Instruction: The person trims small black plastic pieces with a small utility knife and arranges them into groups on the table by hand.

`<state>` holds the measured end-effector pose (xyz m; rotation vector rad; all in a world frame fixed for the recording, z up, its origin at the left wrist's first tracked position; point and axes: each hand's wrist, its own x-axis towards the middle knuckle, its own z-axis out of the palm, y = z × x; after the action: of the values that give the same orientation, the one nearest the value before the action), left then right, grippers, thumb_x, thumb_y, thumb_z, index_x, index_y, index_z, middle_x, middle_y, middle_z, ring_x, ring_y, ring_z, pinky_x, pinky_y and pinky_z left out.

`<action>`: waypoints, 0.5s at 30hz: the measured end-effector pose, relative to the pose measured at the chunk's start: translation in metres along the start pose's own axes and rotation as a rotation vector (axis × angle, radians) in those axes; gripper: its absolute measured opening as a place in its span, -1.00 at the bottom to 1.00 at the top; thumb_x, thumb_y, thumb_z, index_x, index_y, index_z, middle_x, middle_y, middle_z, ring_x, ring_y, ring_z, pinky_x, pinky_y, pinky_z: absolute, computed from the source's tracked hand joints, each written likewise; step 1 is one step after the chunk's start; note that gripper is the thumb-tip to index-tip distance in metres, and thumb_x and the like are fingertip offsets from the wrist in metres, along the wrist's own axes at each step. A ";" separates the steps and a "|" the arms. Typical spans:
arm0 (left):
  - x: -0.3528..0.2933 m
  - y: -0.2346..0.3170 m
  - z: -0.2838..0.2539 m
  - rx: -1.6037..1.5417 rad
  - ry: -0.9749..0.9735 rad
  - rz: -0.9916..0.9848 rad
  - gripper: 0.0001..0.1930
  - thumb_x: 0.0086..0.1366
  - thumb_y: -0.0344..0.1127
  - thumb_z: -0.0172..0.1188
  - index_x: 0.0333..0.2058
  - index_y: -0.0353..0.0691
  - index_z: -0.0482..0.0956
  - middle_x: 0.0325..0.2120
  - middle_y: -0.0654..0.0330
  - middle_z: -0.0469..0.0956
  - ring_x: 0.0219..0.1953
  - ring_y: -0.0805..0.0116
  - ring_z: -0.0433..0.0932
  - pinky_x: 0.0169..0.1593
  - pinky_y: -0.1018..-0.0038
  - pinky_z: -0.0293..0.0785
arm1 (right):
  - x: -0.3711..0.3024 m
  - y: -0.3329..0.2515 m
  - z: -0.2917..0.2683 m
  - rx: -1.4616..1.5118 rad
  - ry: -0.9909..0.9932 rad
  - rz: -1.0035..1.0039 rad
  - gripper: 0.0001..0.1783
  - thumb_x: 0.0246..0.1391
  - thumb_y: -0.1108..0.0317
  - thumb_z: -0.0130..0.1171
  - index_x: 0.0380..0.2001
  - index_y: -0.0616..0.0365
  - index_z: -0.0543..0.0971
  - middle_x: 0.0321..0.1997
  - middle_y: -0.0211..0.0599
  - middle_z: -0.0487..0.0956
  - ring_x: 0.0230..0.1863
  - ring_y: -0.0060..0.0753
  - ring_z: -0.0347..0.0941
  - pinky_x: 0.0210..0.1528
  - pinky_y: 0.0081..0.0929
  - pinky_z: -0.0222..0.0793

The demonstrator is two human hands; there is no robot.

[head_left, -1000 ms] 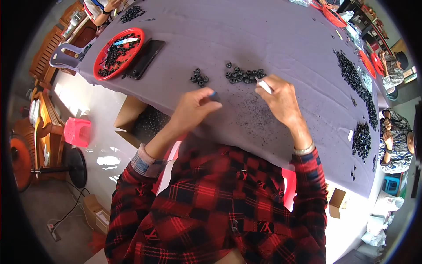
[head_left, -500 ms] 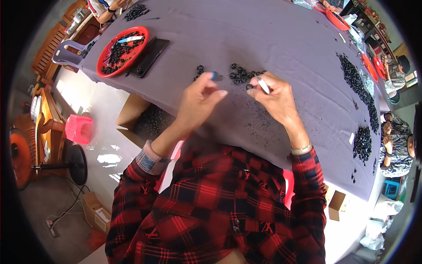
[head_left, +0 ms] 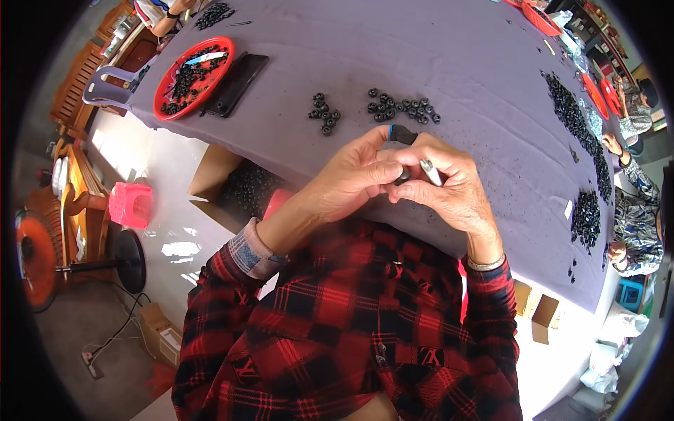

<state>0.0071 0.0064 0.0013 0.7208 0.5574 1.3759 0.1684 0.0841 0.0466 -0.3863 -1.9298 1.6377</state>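
My left hand (head_left: pixel 354 179) and my right hand (head_left: pixel 453 182) meet above the near part of the cloth. Between their fingertips is a small black round piece (head_left: pixel 402 175), partly hidden, pinched by both. A slim white and silver tool with a narrow end (head_left: pixel 431 172) sits in my right hand's closed fingers; its kind does not show. One finger of my left hand wears a black finger cover with a blue band (head_left: pixel 403 134). Just beyond lie a larger cluster of black round pieces (head_left: pixel 385 107) and a smaller cluster (head_left: pixel 326 116) to its left.
A purple-grey cloth (head_left: pixel 351 56) covers the table. At far left are a red basket (head_left: pixel 163 112) of black pieces and a black phone (head_left: pixel 239 85). Long dark piles (head_left: pixel 579 123) line the right side, where other people sit. Below the left edge stands an open cardboard box (head_left: pixel 210 172) of pieces.
My left hand, before apart and open, has moved right to meet my right hand and pinch the black piece. Both hands are nearer my body, uncovering the clusters.
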 end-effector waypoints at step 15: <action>-0.006 -0.005 -0.008 -0.101 -0.063 -0.045 -0.52 0.24 -0.40 0.21 0.09 -0.18 0.24 -0.23 0.25 0.50 -0.22 0.49 0.52 -0.17 0.54 0.47 | -0.007 0.011 0.009 -0.174 0.079 -0.092 -0.85 -0.10 0.61 0.32 -0.39 0.27 0.58 -0.46 -0.42 0.37 -0.43 -0.56 0.46 -0.41 -0.58 0.45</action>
<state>0.0042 0.0013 -0.0078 0.6631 0.4485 1.3252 0.1667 0.0749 0.0340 -0.4170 -2.0058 1.3814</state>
